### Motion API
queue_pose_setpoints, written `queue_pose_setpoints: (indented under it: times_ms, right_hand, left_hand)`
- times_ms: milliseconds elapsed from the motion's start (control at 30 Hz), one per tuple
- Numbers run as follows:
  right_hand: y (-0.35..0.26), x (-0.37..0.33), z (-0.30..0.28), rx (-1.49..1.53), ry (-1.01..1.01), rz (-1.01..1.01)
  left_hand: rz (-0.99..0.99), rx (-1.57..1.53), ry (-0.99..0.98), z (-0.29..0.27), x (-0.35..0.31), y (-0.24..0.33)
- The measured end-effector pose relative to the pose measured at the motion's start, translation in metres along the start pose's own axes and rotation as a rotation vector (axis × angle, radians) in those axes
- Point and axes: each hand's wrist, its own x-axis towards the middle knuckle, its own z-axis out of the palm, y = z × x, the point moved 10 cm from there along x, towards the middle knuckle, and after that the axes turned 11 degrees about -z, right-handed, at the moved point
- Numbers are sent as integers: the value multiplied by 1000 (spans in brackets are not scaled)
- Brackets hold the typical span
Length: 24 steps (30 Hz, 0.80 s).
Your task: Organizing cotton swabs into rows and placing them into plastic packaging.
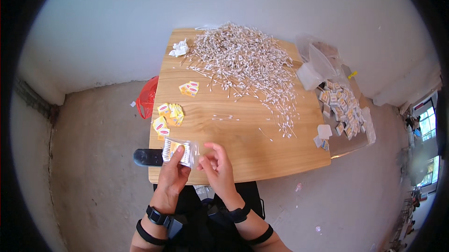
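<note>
My left hand (174, 172) grips a clear plastic bag of cotton swabs (186, 145), its thumb pressed over the front. White swab tips line up inside the bag, beside a yellow card. Just right of the bag's loose clear end is my right hand (218, 167), fingers bent and apart, with nothing visible between thumb and forefinger. Whether it touches the clear film is too small to tell. Beyond my left hand, yellow-and-white cards (172, 113) lie in overlapping stacks. A large heap of loose cotton swabs (243, 53) covers the far part of the wooden table (252, 158).
A few swabs (223, 118) lie mid-table; crumpled white tissue (179, 48) sits far left. A red plastic bag (148, 97) hangs at the left edge. On the right, many small packs (343, 107) are piled by clear plastic bags (315, 67). A dark rounded object (148, 157) juts out left.
</note>
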Motion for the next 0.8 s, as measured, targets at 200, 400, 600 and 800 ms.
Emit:
queue_pose_setpoints:
  times_ms: [200,400,600,800]
  right_hand:
    - [13,1,1,-178,-58,-8]
    - [7,17,-49,-310,81,-108]
    - [-17,22,-43,-769,-206,-364]
    - [6,15,-51,-689,-145,-289]
  left_hand:
    - [24,42,-93,1,9,-4]
    - [8,358,-144,-33,16,-3]
    - [657,1220,65,40,-16,25]
    - [594,1330,-29,39,8,-3]
